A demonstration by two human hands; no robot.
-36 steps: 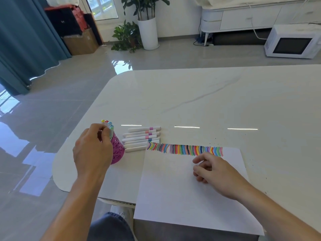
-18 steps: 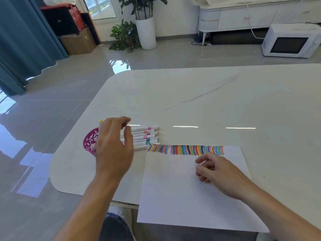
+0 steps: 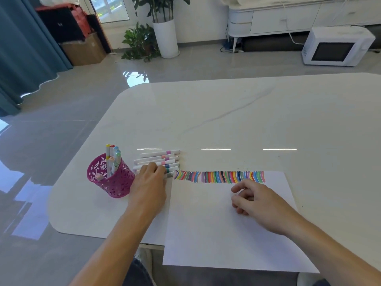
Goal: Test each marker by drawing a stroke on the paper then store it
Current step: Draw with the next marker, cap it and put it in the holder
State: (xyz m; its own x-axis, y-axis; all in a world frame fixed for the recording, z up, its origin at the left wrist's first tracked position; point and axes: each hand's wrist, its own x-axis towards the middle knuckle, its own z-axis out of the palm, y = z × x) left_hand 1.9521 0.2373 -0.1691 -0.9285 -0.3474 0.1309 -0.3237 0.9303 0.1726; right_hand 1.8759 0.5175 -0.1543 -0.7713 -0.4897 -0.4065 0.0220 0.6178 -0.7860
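Two hands: left hand (image 3: 149,184) touches markers (image 3: 162,156), grip unclear; right hand (image 3: 259,201), fingers (image 3: 239,187) slack, on paper (image 3: 216,234)

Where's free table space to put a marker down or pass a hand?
Free: the whole far table beyond the loose markers and strokes; the strip right of the paper; the paper's blank middle. Crowded: between cup and paper, where the left hand is over the markers.

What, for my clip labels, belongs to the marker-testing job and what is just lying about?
Job: loose markers, pink mesh holder with stored markers, paper, colour strokes, left hand on the loose markers, right hand resting on paper.
Lying about: microwave, potted plant, cardboard box.
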